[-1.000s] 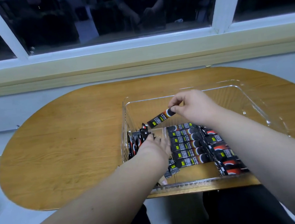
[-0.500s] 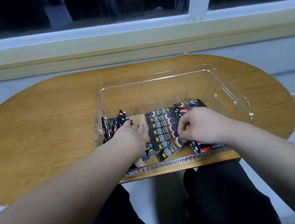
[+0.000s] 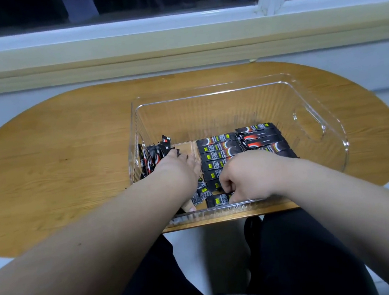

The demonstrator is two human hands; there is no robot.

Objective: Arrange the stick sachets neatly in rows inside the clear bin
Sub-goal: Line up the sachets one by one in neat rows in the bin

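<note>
The clear bin (image 3: 317,117) stands on the wooden table. Black stick sachets lie flat in it in two rows, a middle row (image 3: 216,155) and a right row (image 3: 259,137). A loose bunch of sachets (image 3: 151,156) leans against the bin's left wall. My right hand (image 3: 248,177) is curled low at the near end of the middle row, its fingertips pinching the nearest stick sachet (image 3: 217,199). My left hand (image 3: 179,171) lies palm down in the bin's left part, with its fingers spread and touching the loose bunch. A few sachets (image 3: 201,190) peek out beneath it.
The oval wooden table (image 3: 63,163) ends at a near edge just under the bin's front wall. Behind it are a pale wall ledge (image 3: 177,58) and dark window panes. The bin has a cut-out handle (image 3: 308,126) on the right side. My dark-clothed legs show below the table.
My right hand has carried a sachet from above the bin down to the near end of the middle row. My left hand has stayed by the loose bunch. The view has tilted downward.
</note>
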